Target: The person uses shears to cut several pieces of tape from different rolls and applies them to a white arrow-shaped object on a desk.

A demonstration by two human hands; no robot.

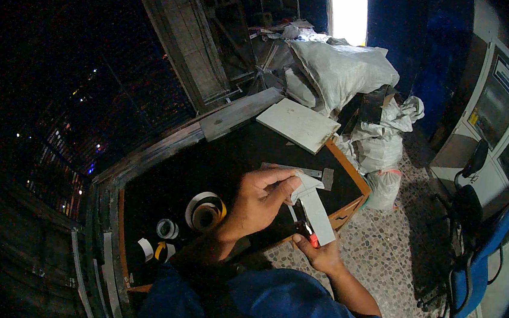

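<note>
My left hand (262, 203) pinches the upper end of a white strip of paper or thin sheet (317, 214), which has a folded or angled flap at the top. Below it, my right hand (324, 253) is closed around a small tool with a red handle (313, 240), its kind unclear; the strip's lower end lies close to the thumb. Just behind the strip, a metal try square or ruler (299, 170) with a wider grey end rests on the dark tabletop (235, 166). Part of the right hand's fingers is hidden under the strip.
Rolls of tape or edging (206, 214) and a smaller roll (167, 228) lie on the table's left. A white board (298, 123) sits at the far corner. Stuffed white sacks (348, 72) stand beyond. A blue chair (483, 270) is on the pebbled floor at right.
</note>
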